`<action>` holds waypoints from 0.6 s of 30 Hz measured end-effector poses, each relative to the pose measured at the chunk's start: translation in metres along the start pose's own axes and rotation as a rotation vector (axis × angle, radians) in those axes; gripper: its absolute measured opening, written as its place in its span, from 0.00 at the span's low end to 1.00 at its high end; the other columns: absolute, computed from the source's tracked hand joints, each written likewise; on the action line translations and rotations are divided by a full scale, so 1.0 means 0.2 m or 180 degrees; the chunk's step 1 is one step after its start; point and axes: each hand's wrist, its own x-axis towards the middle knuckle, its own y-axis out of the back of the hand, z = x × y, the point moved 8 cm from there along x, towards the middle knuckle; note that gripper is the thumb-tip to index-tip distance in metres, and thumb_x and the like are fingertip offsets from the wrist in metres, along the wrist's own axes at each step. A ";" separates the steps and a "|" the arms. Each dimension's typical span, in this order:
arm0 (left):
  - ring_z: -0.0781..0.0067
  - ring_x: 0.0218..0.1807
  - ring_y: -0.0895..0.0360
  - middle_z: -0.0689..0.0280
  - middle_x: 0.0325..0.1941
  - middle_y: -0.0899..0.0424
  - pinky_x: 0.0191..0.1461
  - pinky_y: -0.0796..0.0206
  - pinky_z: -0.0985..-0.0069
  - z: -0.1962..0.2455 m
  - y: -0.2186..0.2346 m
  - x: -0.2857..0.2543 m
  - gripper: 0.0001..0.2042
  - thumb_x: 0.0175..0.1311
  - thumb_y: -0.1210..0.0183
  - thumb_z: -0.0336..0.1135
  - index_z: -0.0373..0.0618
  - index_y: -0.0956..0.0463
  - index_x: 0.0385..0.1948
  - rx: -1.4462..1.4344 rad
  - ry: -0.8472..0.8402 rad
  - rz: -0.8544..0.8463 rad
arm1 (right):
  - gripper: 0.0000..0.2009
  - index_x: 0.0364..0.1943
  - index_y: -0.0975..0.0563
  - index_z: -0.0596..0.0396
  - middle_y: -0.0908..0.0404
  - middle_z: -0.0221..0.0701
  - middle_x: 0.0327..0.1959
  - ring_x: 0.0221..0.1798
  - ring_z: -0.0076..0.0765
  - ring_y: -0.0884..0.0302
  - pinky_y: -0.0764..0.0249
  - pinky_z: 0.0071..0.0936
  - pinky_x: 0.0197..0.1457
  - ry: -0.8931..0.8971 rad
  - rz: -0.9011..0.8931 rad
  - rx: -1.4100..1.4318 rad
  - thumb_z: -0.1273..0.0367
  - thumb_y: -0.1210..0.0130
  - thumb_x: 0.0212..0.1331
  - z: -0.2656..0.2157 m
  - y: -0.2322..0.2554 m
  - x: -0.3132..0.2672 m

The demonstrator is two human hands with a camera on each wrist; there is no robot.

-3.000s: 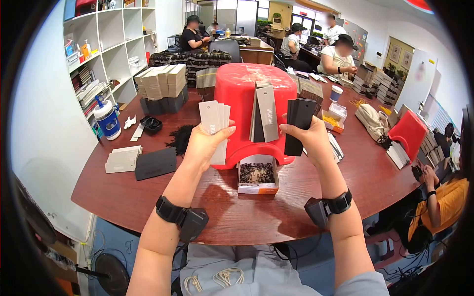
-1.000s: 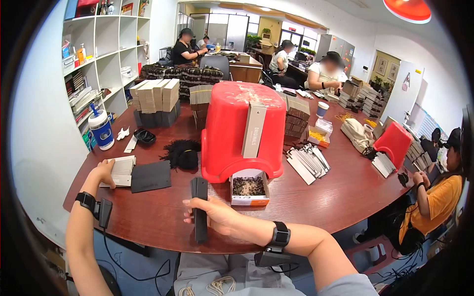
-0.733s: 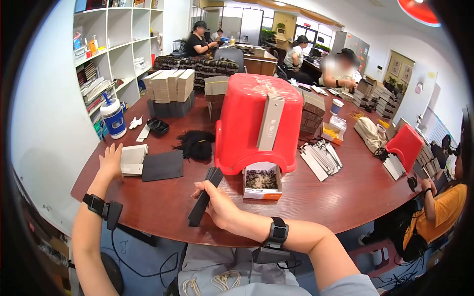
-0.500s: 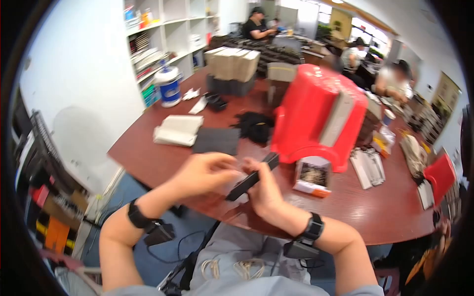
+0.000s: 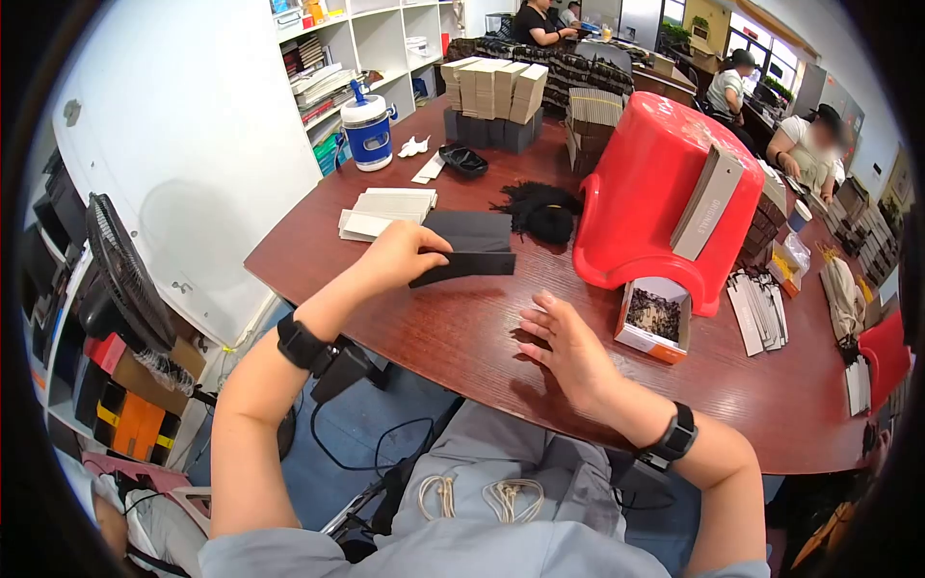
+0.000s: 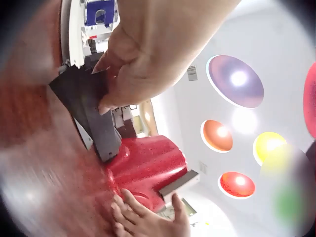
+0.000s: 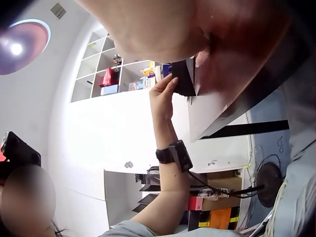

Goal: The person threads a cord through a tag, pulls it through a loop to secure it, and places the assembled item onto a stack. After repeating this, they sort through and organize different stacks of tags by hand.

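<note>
The left hand (image 5: 397, 256) pinches a thin stack of black tags (image 5: 472, 265) by its left end, just in front of the dark tags (image 5: 472, 229) lying on the table. In the left wrist view, the held black tags (image 6: 91, 106) hang fanned from thumb and fingers. Over the table to the right, the right hand (image 5: 573, 356) has its fingers spread and holds nothing. Grey tags (image 5: 390, 210) lie in a pile at the left. A long grey stack of tags (image 5: 708, 202) leans against the upturned red stool (image 5: 650, 183).
An open box of small black pieces (image 5: 655, 318) sits by the stool's base. Behind are a black bundle (image 5: 547, 214), a blue and white jug (image 5: 366, 130) and tall tag stacks (image 5: 496, 89). Loose tags (image 5: 756, 313) lie right of the stool. Several people sit farther back.
The black stack has passed from the right hand to the left, which has come back from the grey pile. The right hand has let go and spread its fingers. The head view has turned left.
</note>
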 end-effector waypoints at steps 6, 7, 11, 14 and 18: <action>0.62 0.36 0.27 0.61 0.30 0.23 0.41 0.37 0.73 -0.02 -0.04 0.10 0.09 0.41 0.41 0.27 0.39 0.24 0.27 0.1105 -0.1037 0.0597 | 0.23 0.47 0.40 0.55 0.37 0.37 0.46 0.52 0.34 0.41 0.42 0.33 0.54 -0.0334 -0.0082 0.0325 0.56 0.52 0.52 0.02 0.10 -0.07; 0.60 0.40 0.30 0.61 0.32 0.25 0.44 0.38 0.70 -0.02 -0.03 0.10 0.09 0.40 0.42 0.27 0.39 0.25 0.26 0.1236 -0.0971 0.0683 | 0.23 0.47 0.40 0.55 0.37 0.37 0.46 0.52 0.34 0.41 0.42 0.33 0.54 -0.0328 -0.0095 0.0324 0.56 0.52 0.52 0.01 0.12 -0.09; 0.62 0.42 0.31 0.62 0.34 0.25 0.46 0.38 0.71 -0.06 0.08 0.06 0.10 0.41 0.42 0.28 0.40 0.26 0.29 0.1480 -0.0978 0.0812 | 0.22 0.47 0.40 0.56 0.36 0.37 0.45 0.51 0.33 0.41 0.42 0.32 0.54 -0.0302 -0.0163 0.0405 0.57 0.55 0.53 -0.05 0.18 -0.18; 0.63 0.43 0.31 0.63 0.36 0.26 0.47 0.39 0.71 -0.12 0.20 -0.01 0.10 0.41 0.43 0.27 0.41 0.26 0.30 0.1677 -0.0841 0.0936 | 0.21 0.46 0.39 0.57 0.35 0.36 0.44 0.50 0.32 0.40 0.41 0.31 0.53 -0.0222 -0.0139 0.0410 0.57 0.57 0.53 -0.10 0.22 -0.23; 0.62 0.43 0.32 0.64 0.45 0.32 0.45 0.37 0.70 -0.14 0.18 -0.06 0.19 0.37 0.42 0.28 0.45 0.30 0.38 0.1970 -0.0652 0.0375 | 0.19 0.44 0.38 0.56 0.33 0.33 0.40 0.46 0.31 0.37 0.39 0.30 0.49 -0.0153 -0.0021 0.0461 0.58 0.58 0.54 -0.13 0.28 -0.25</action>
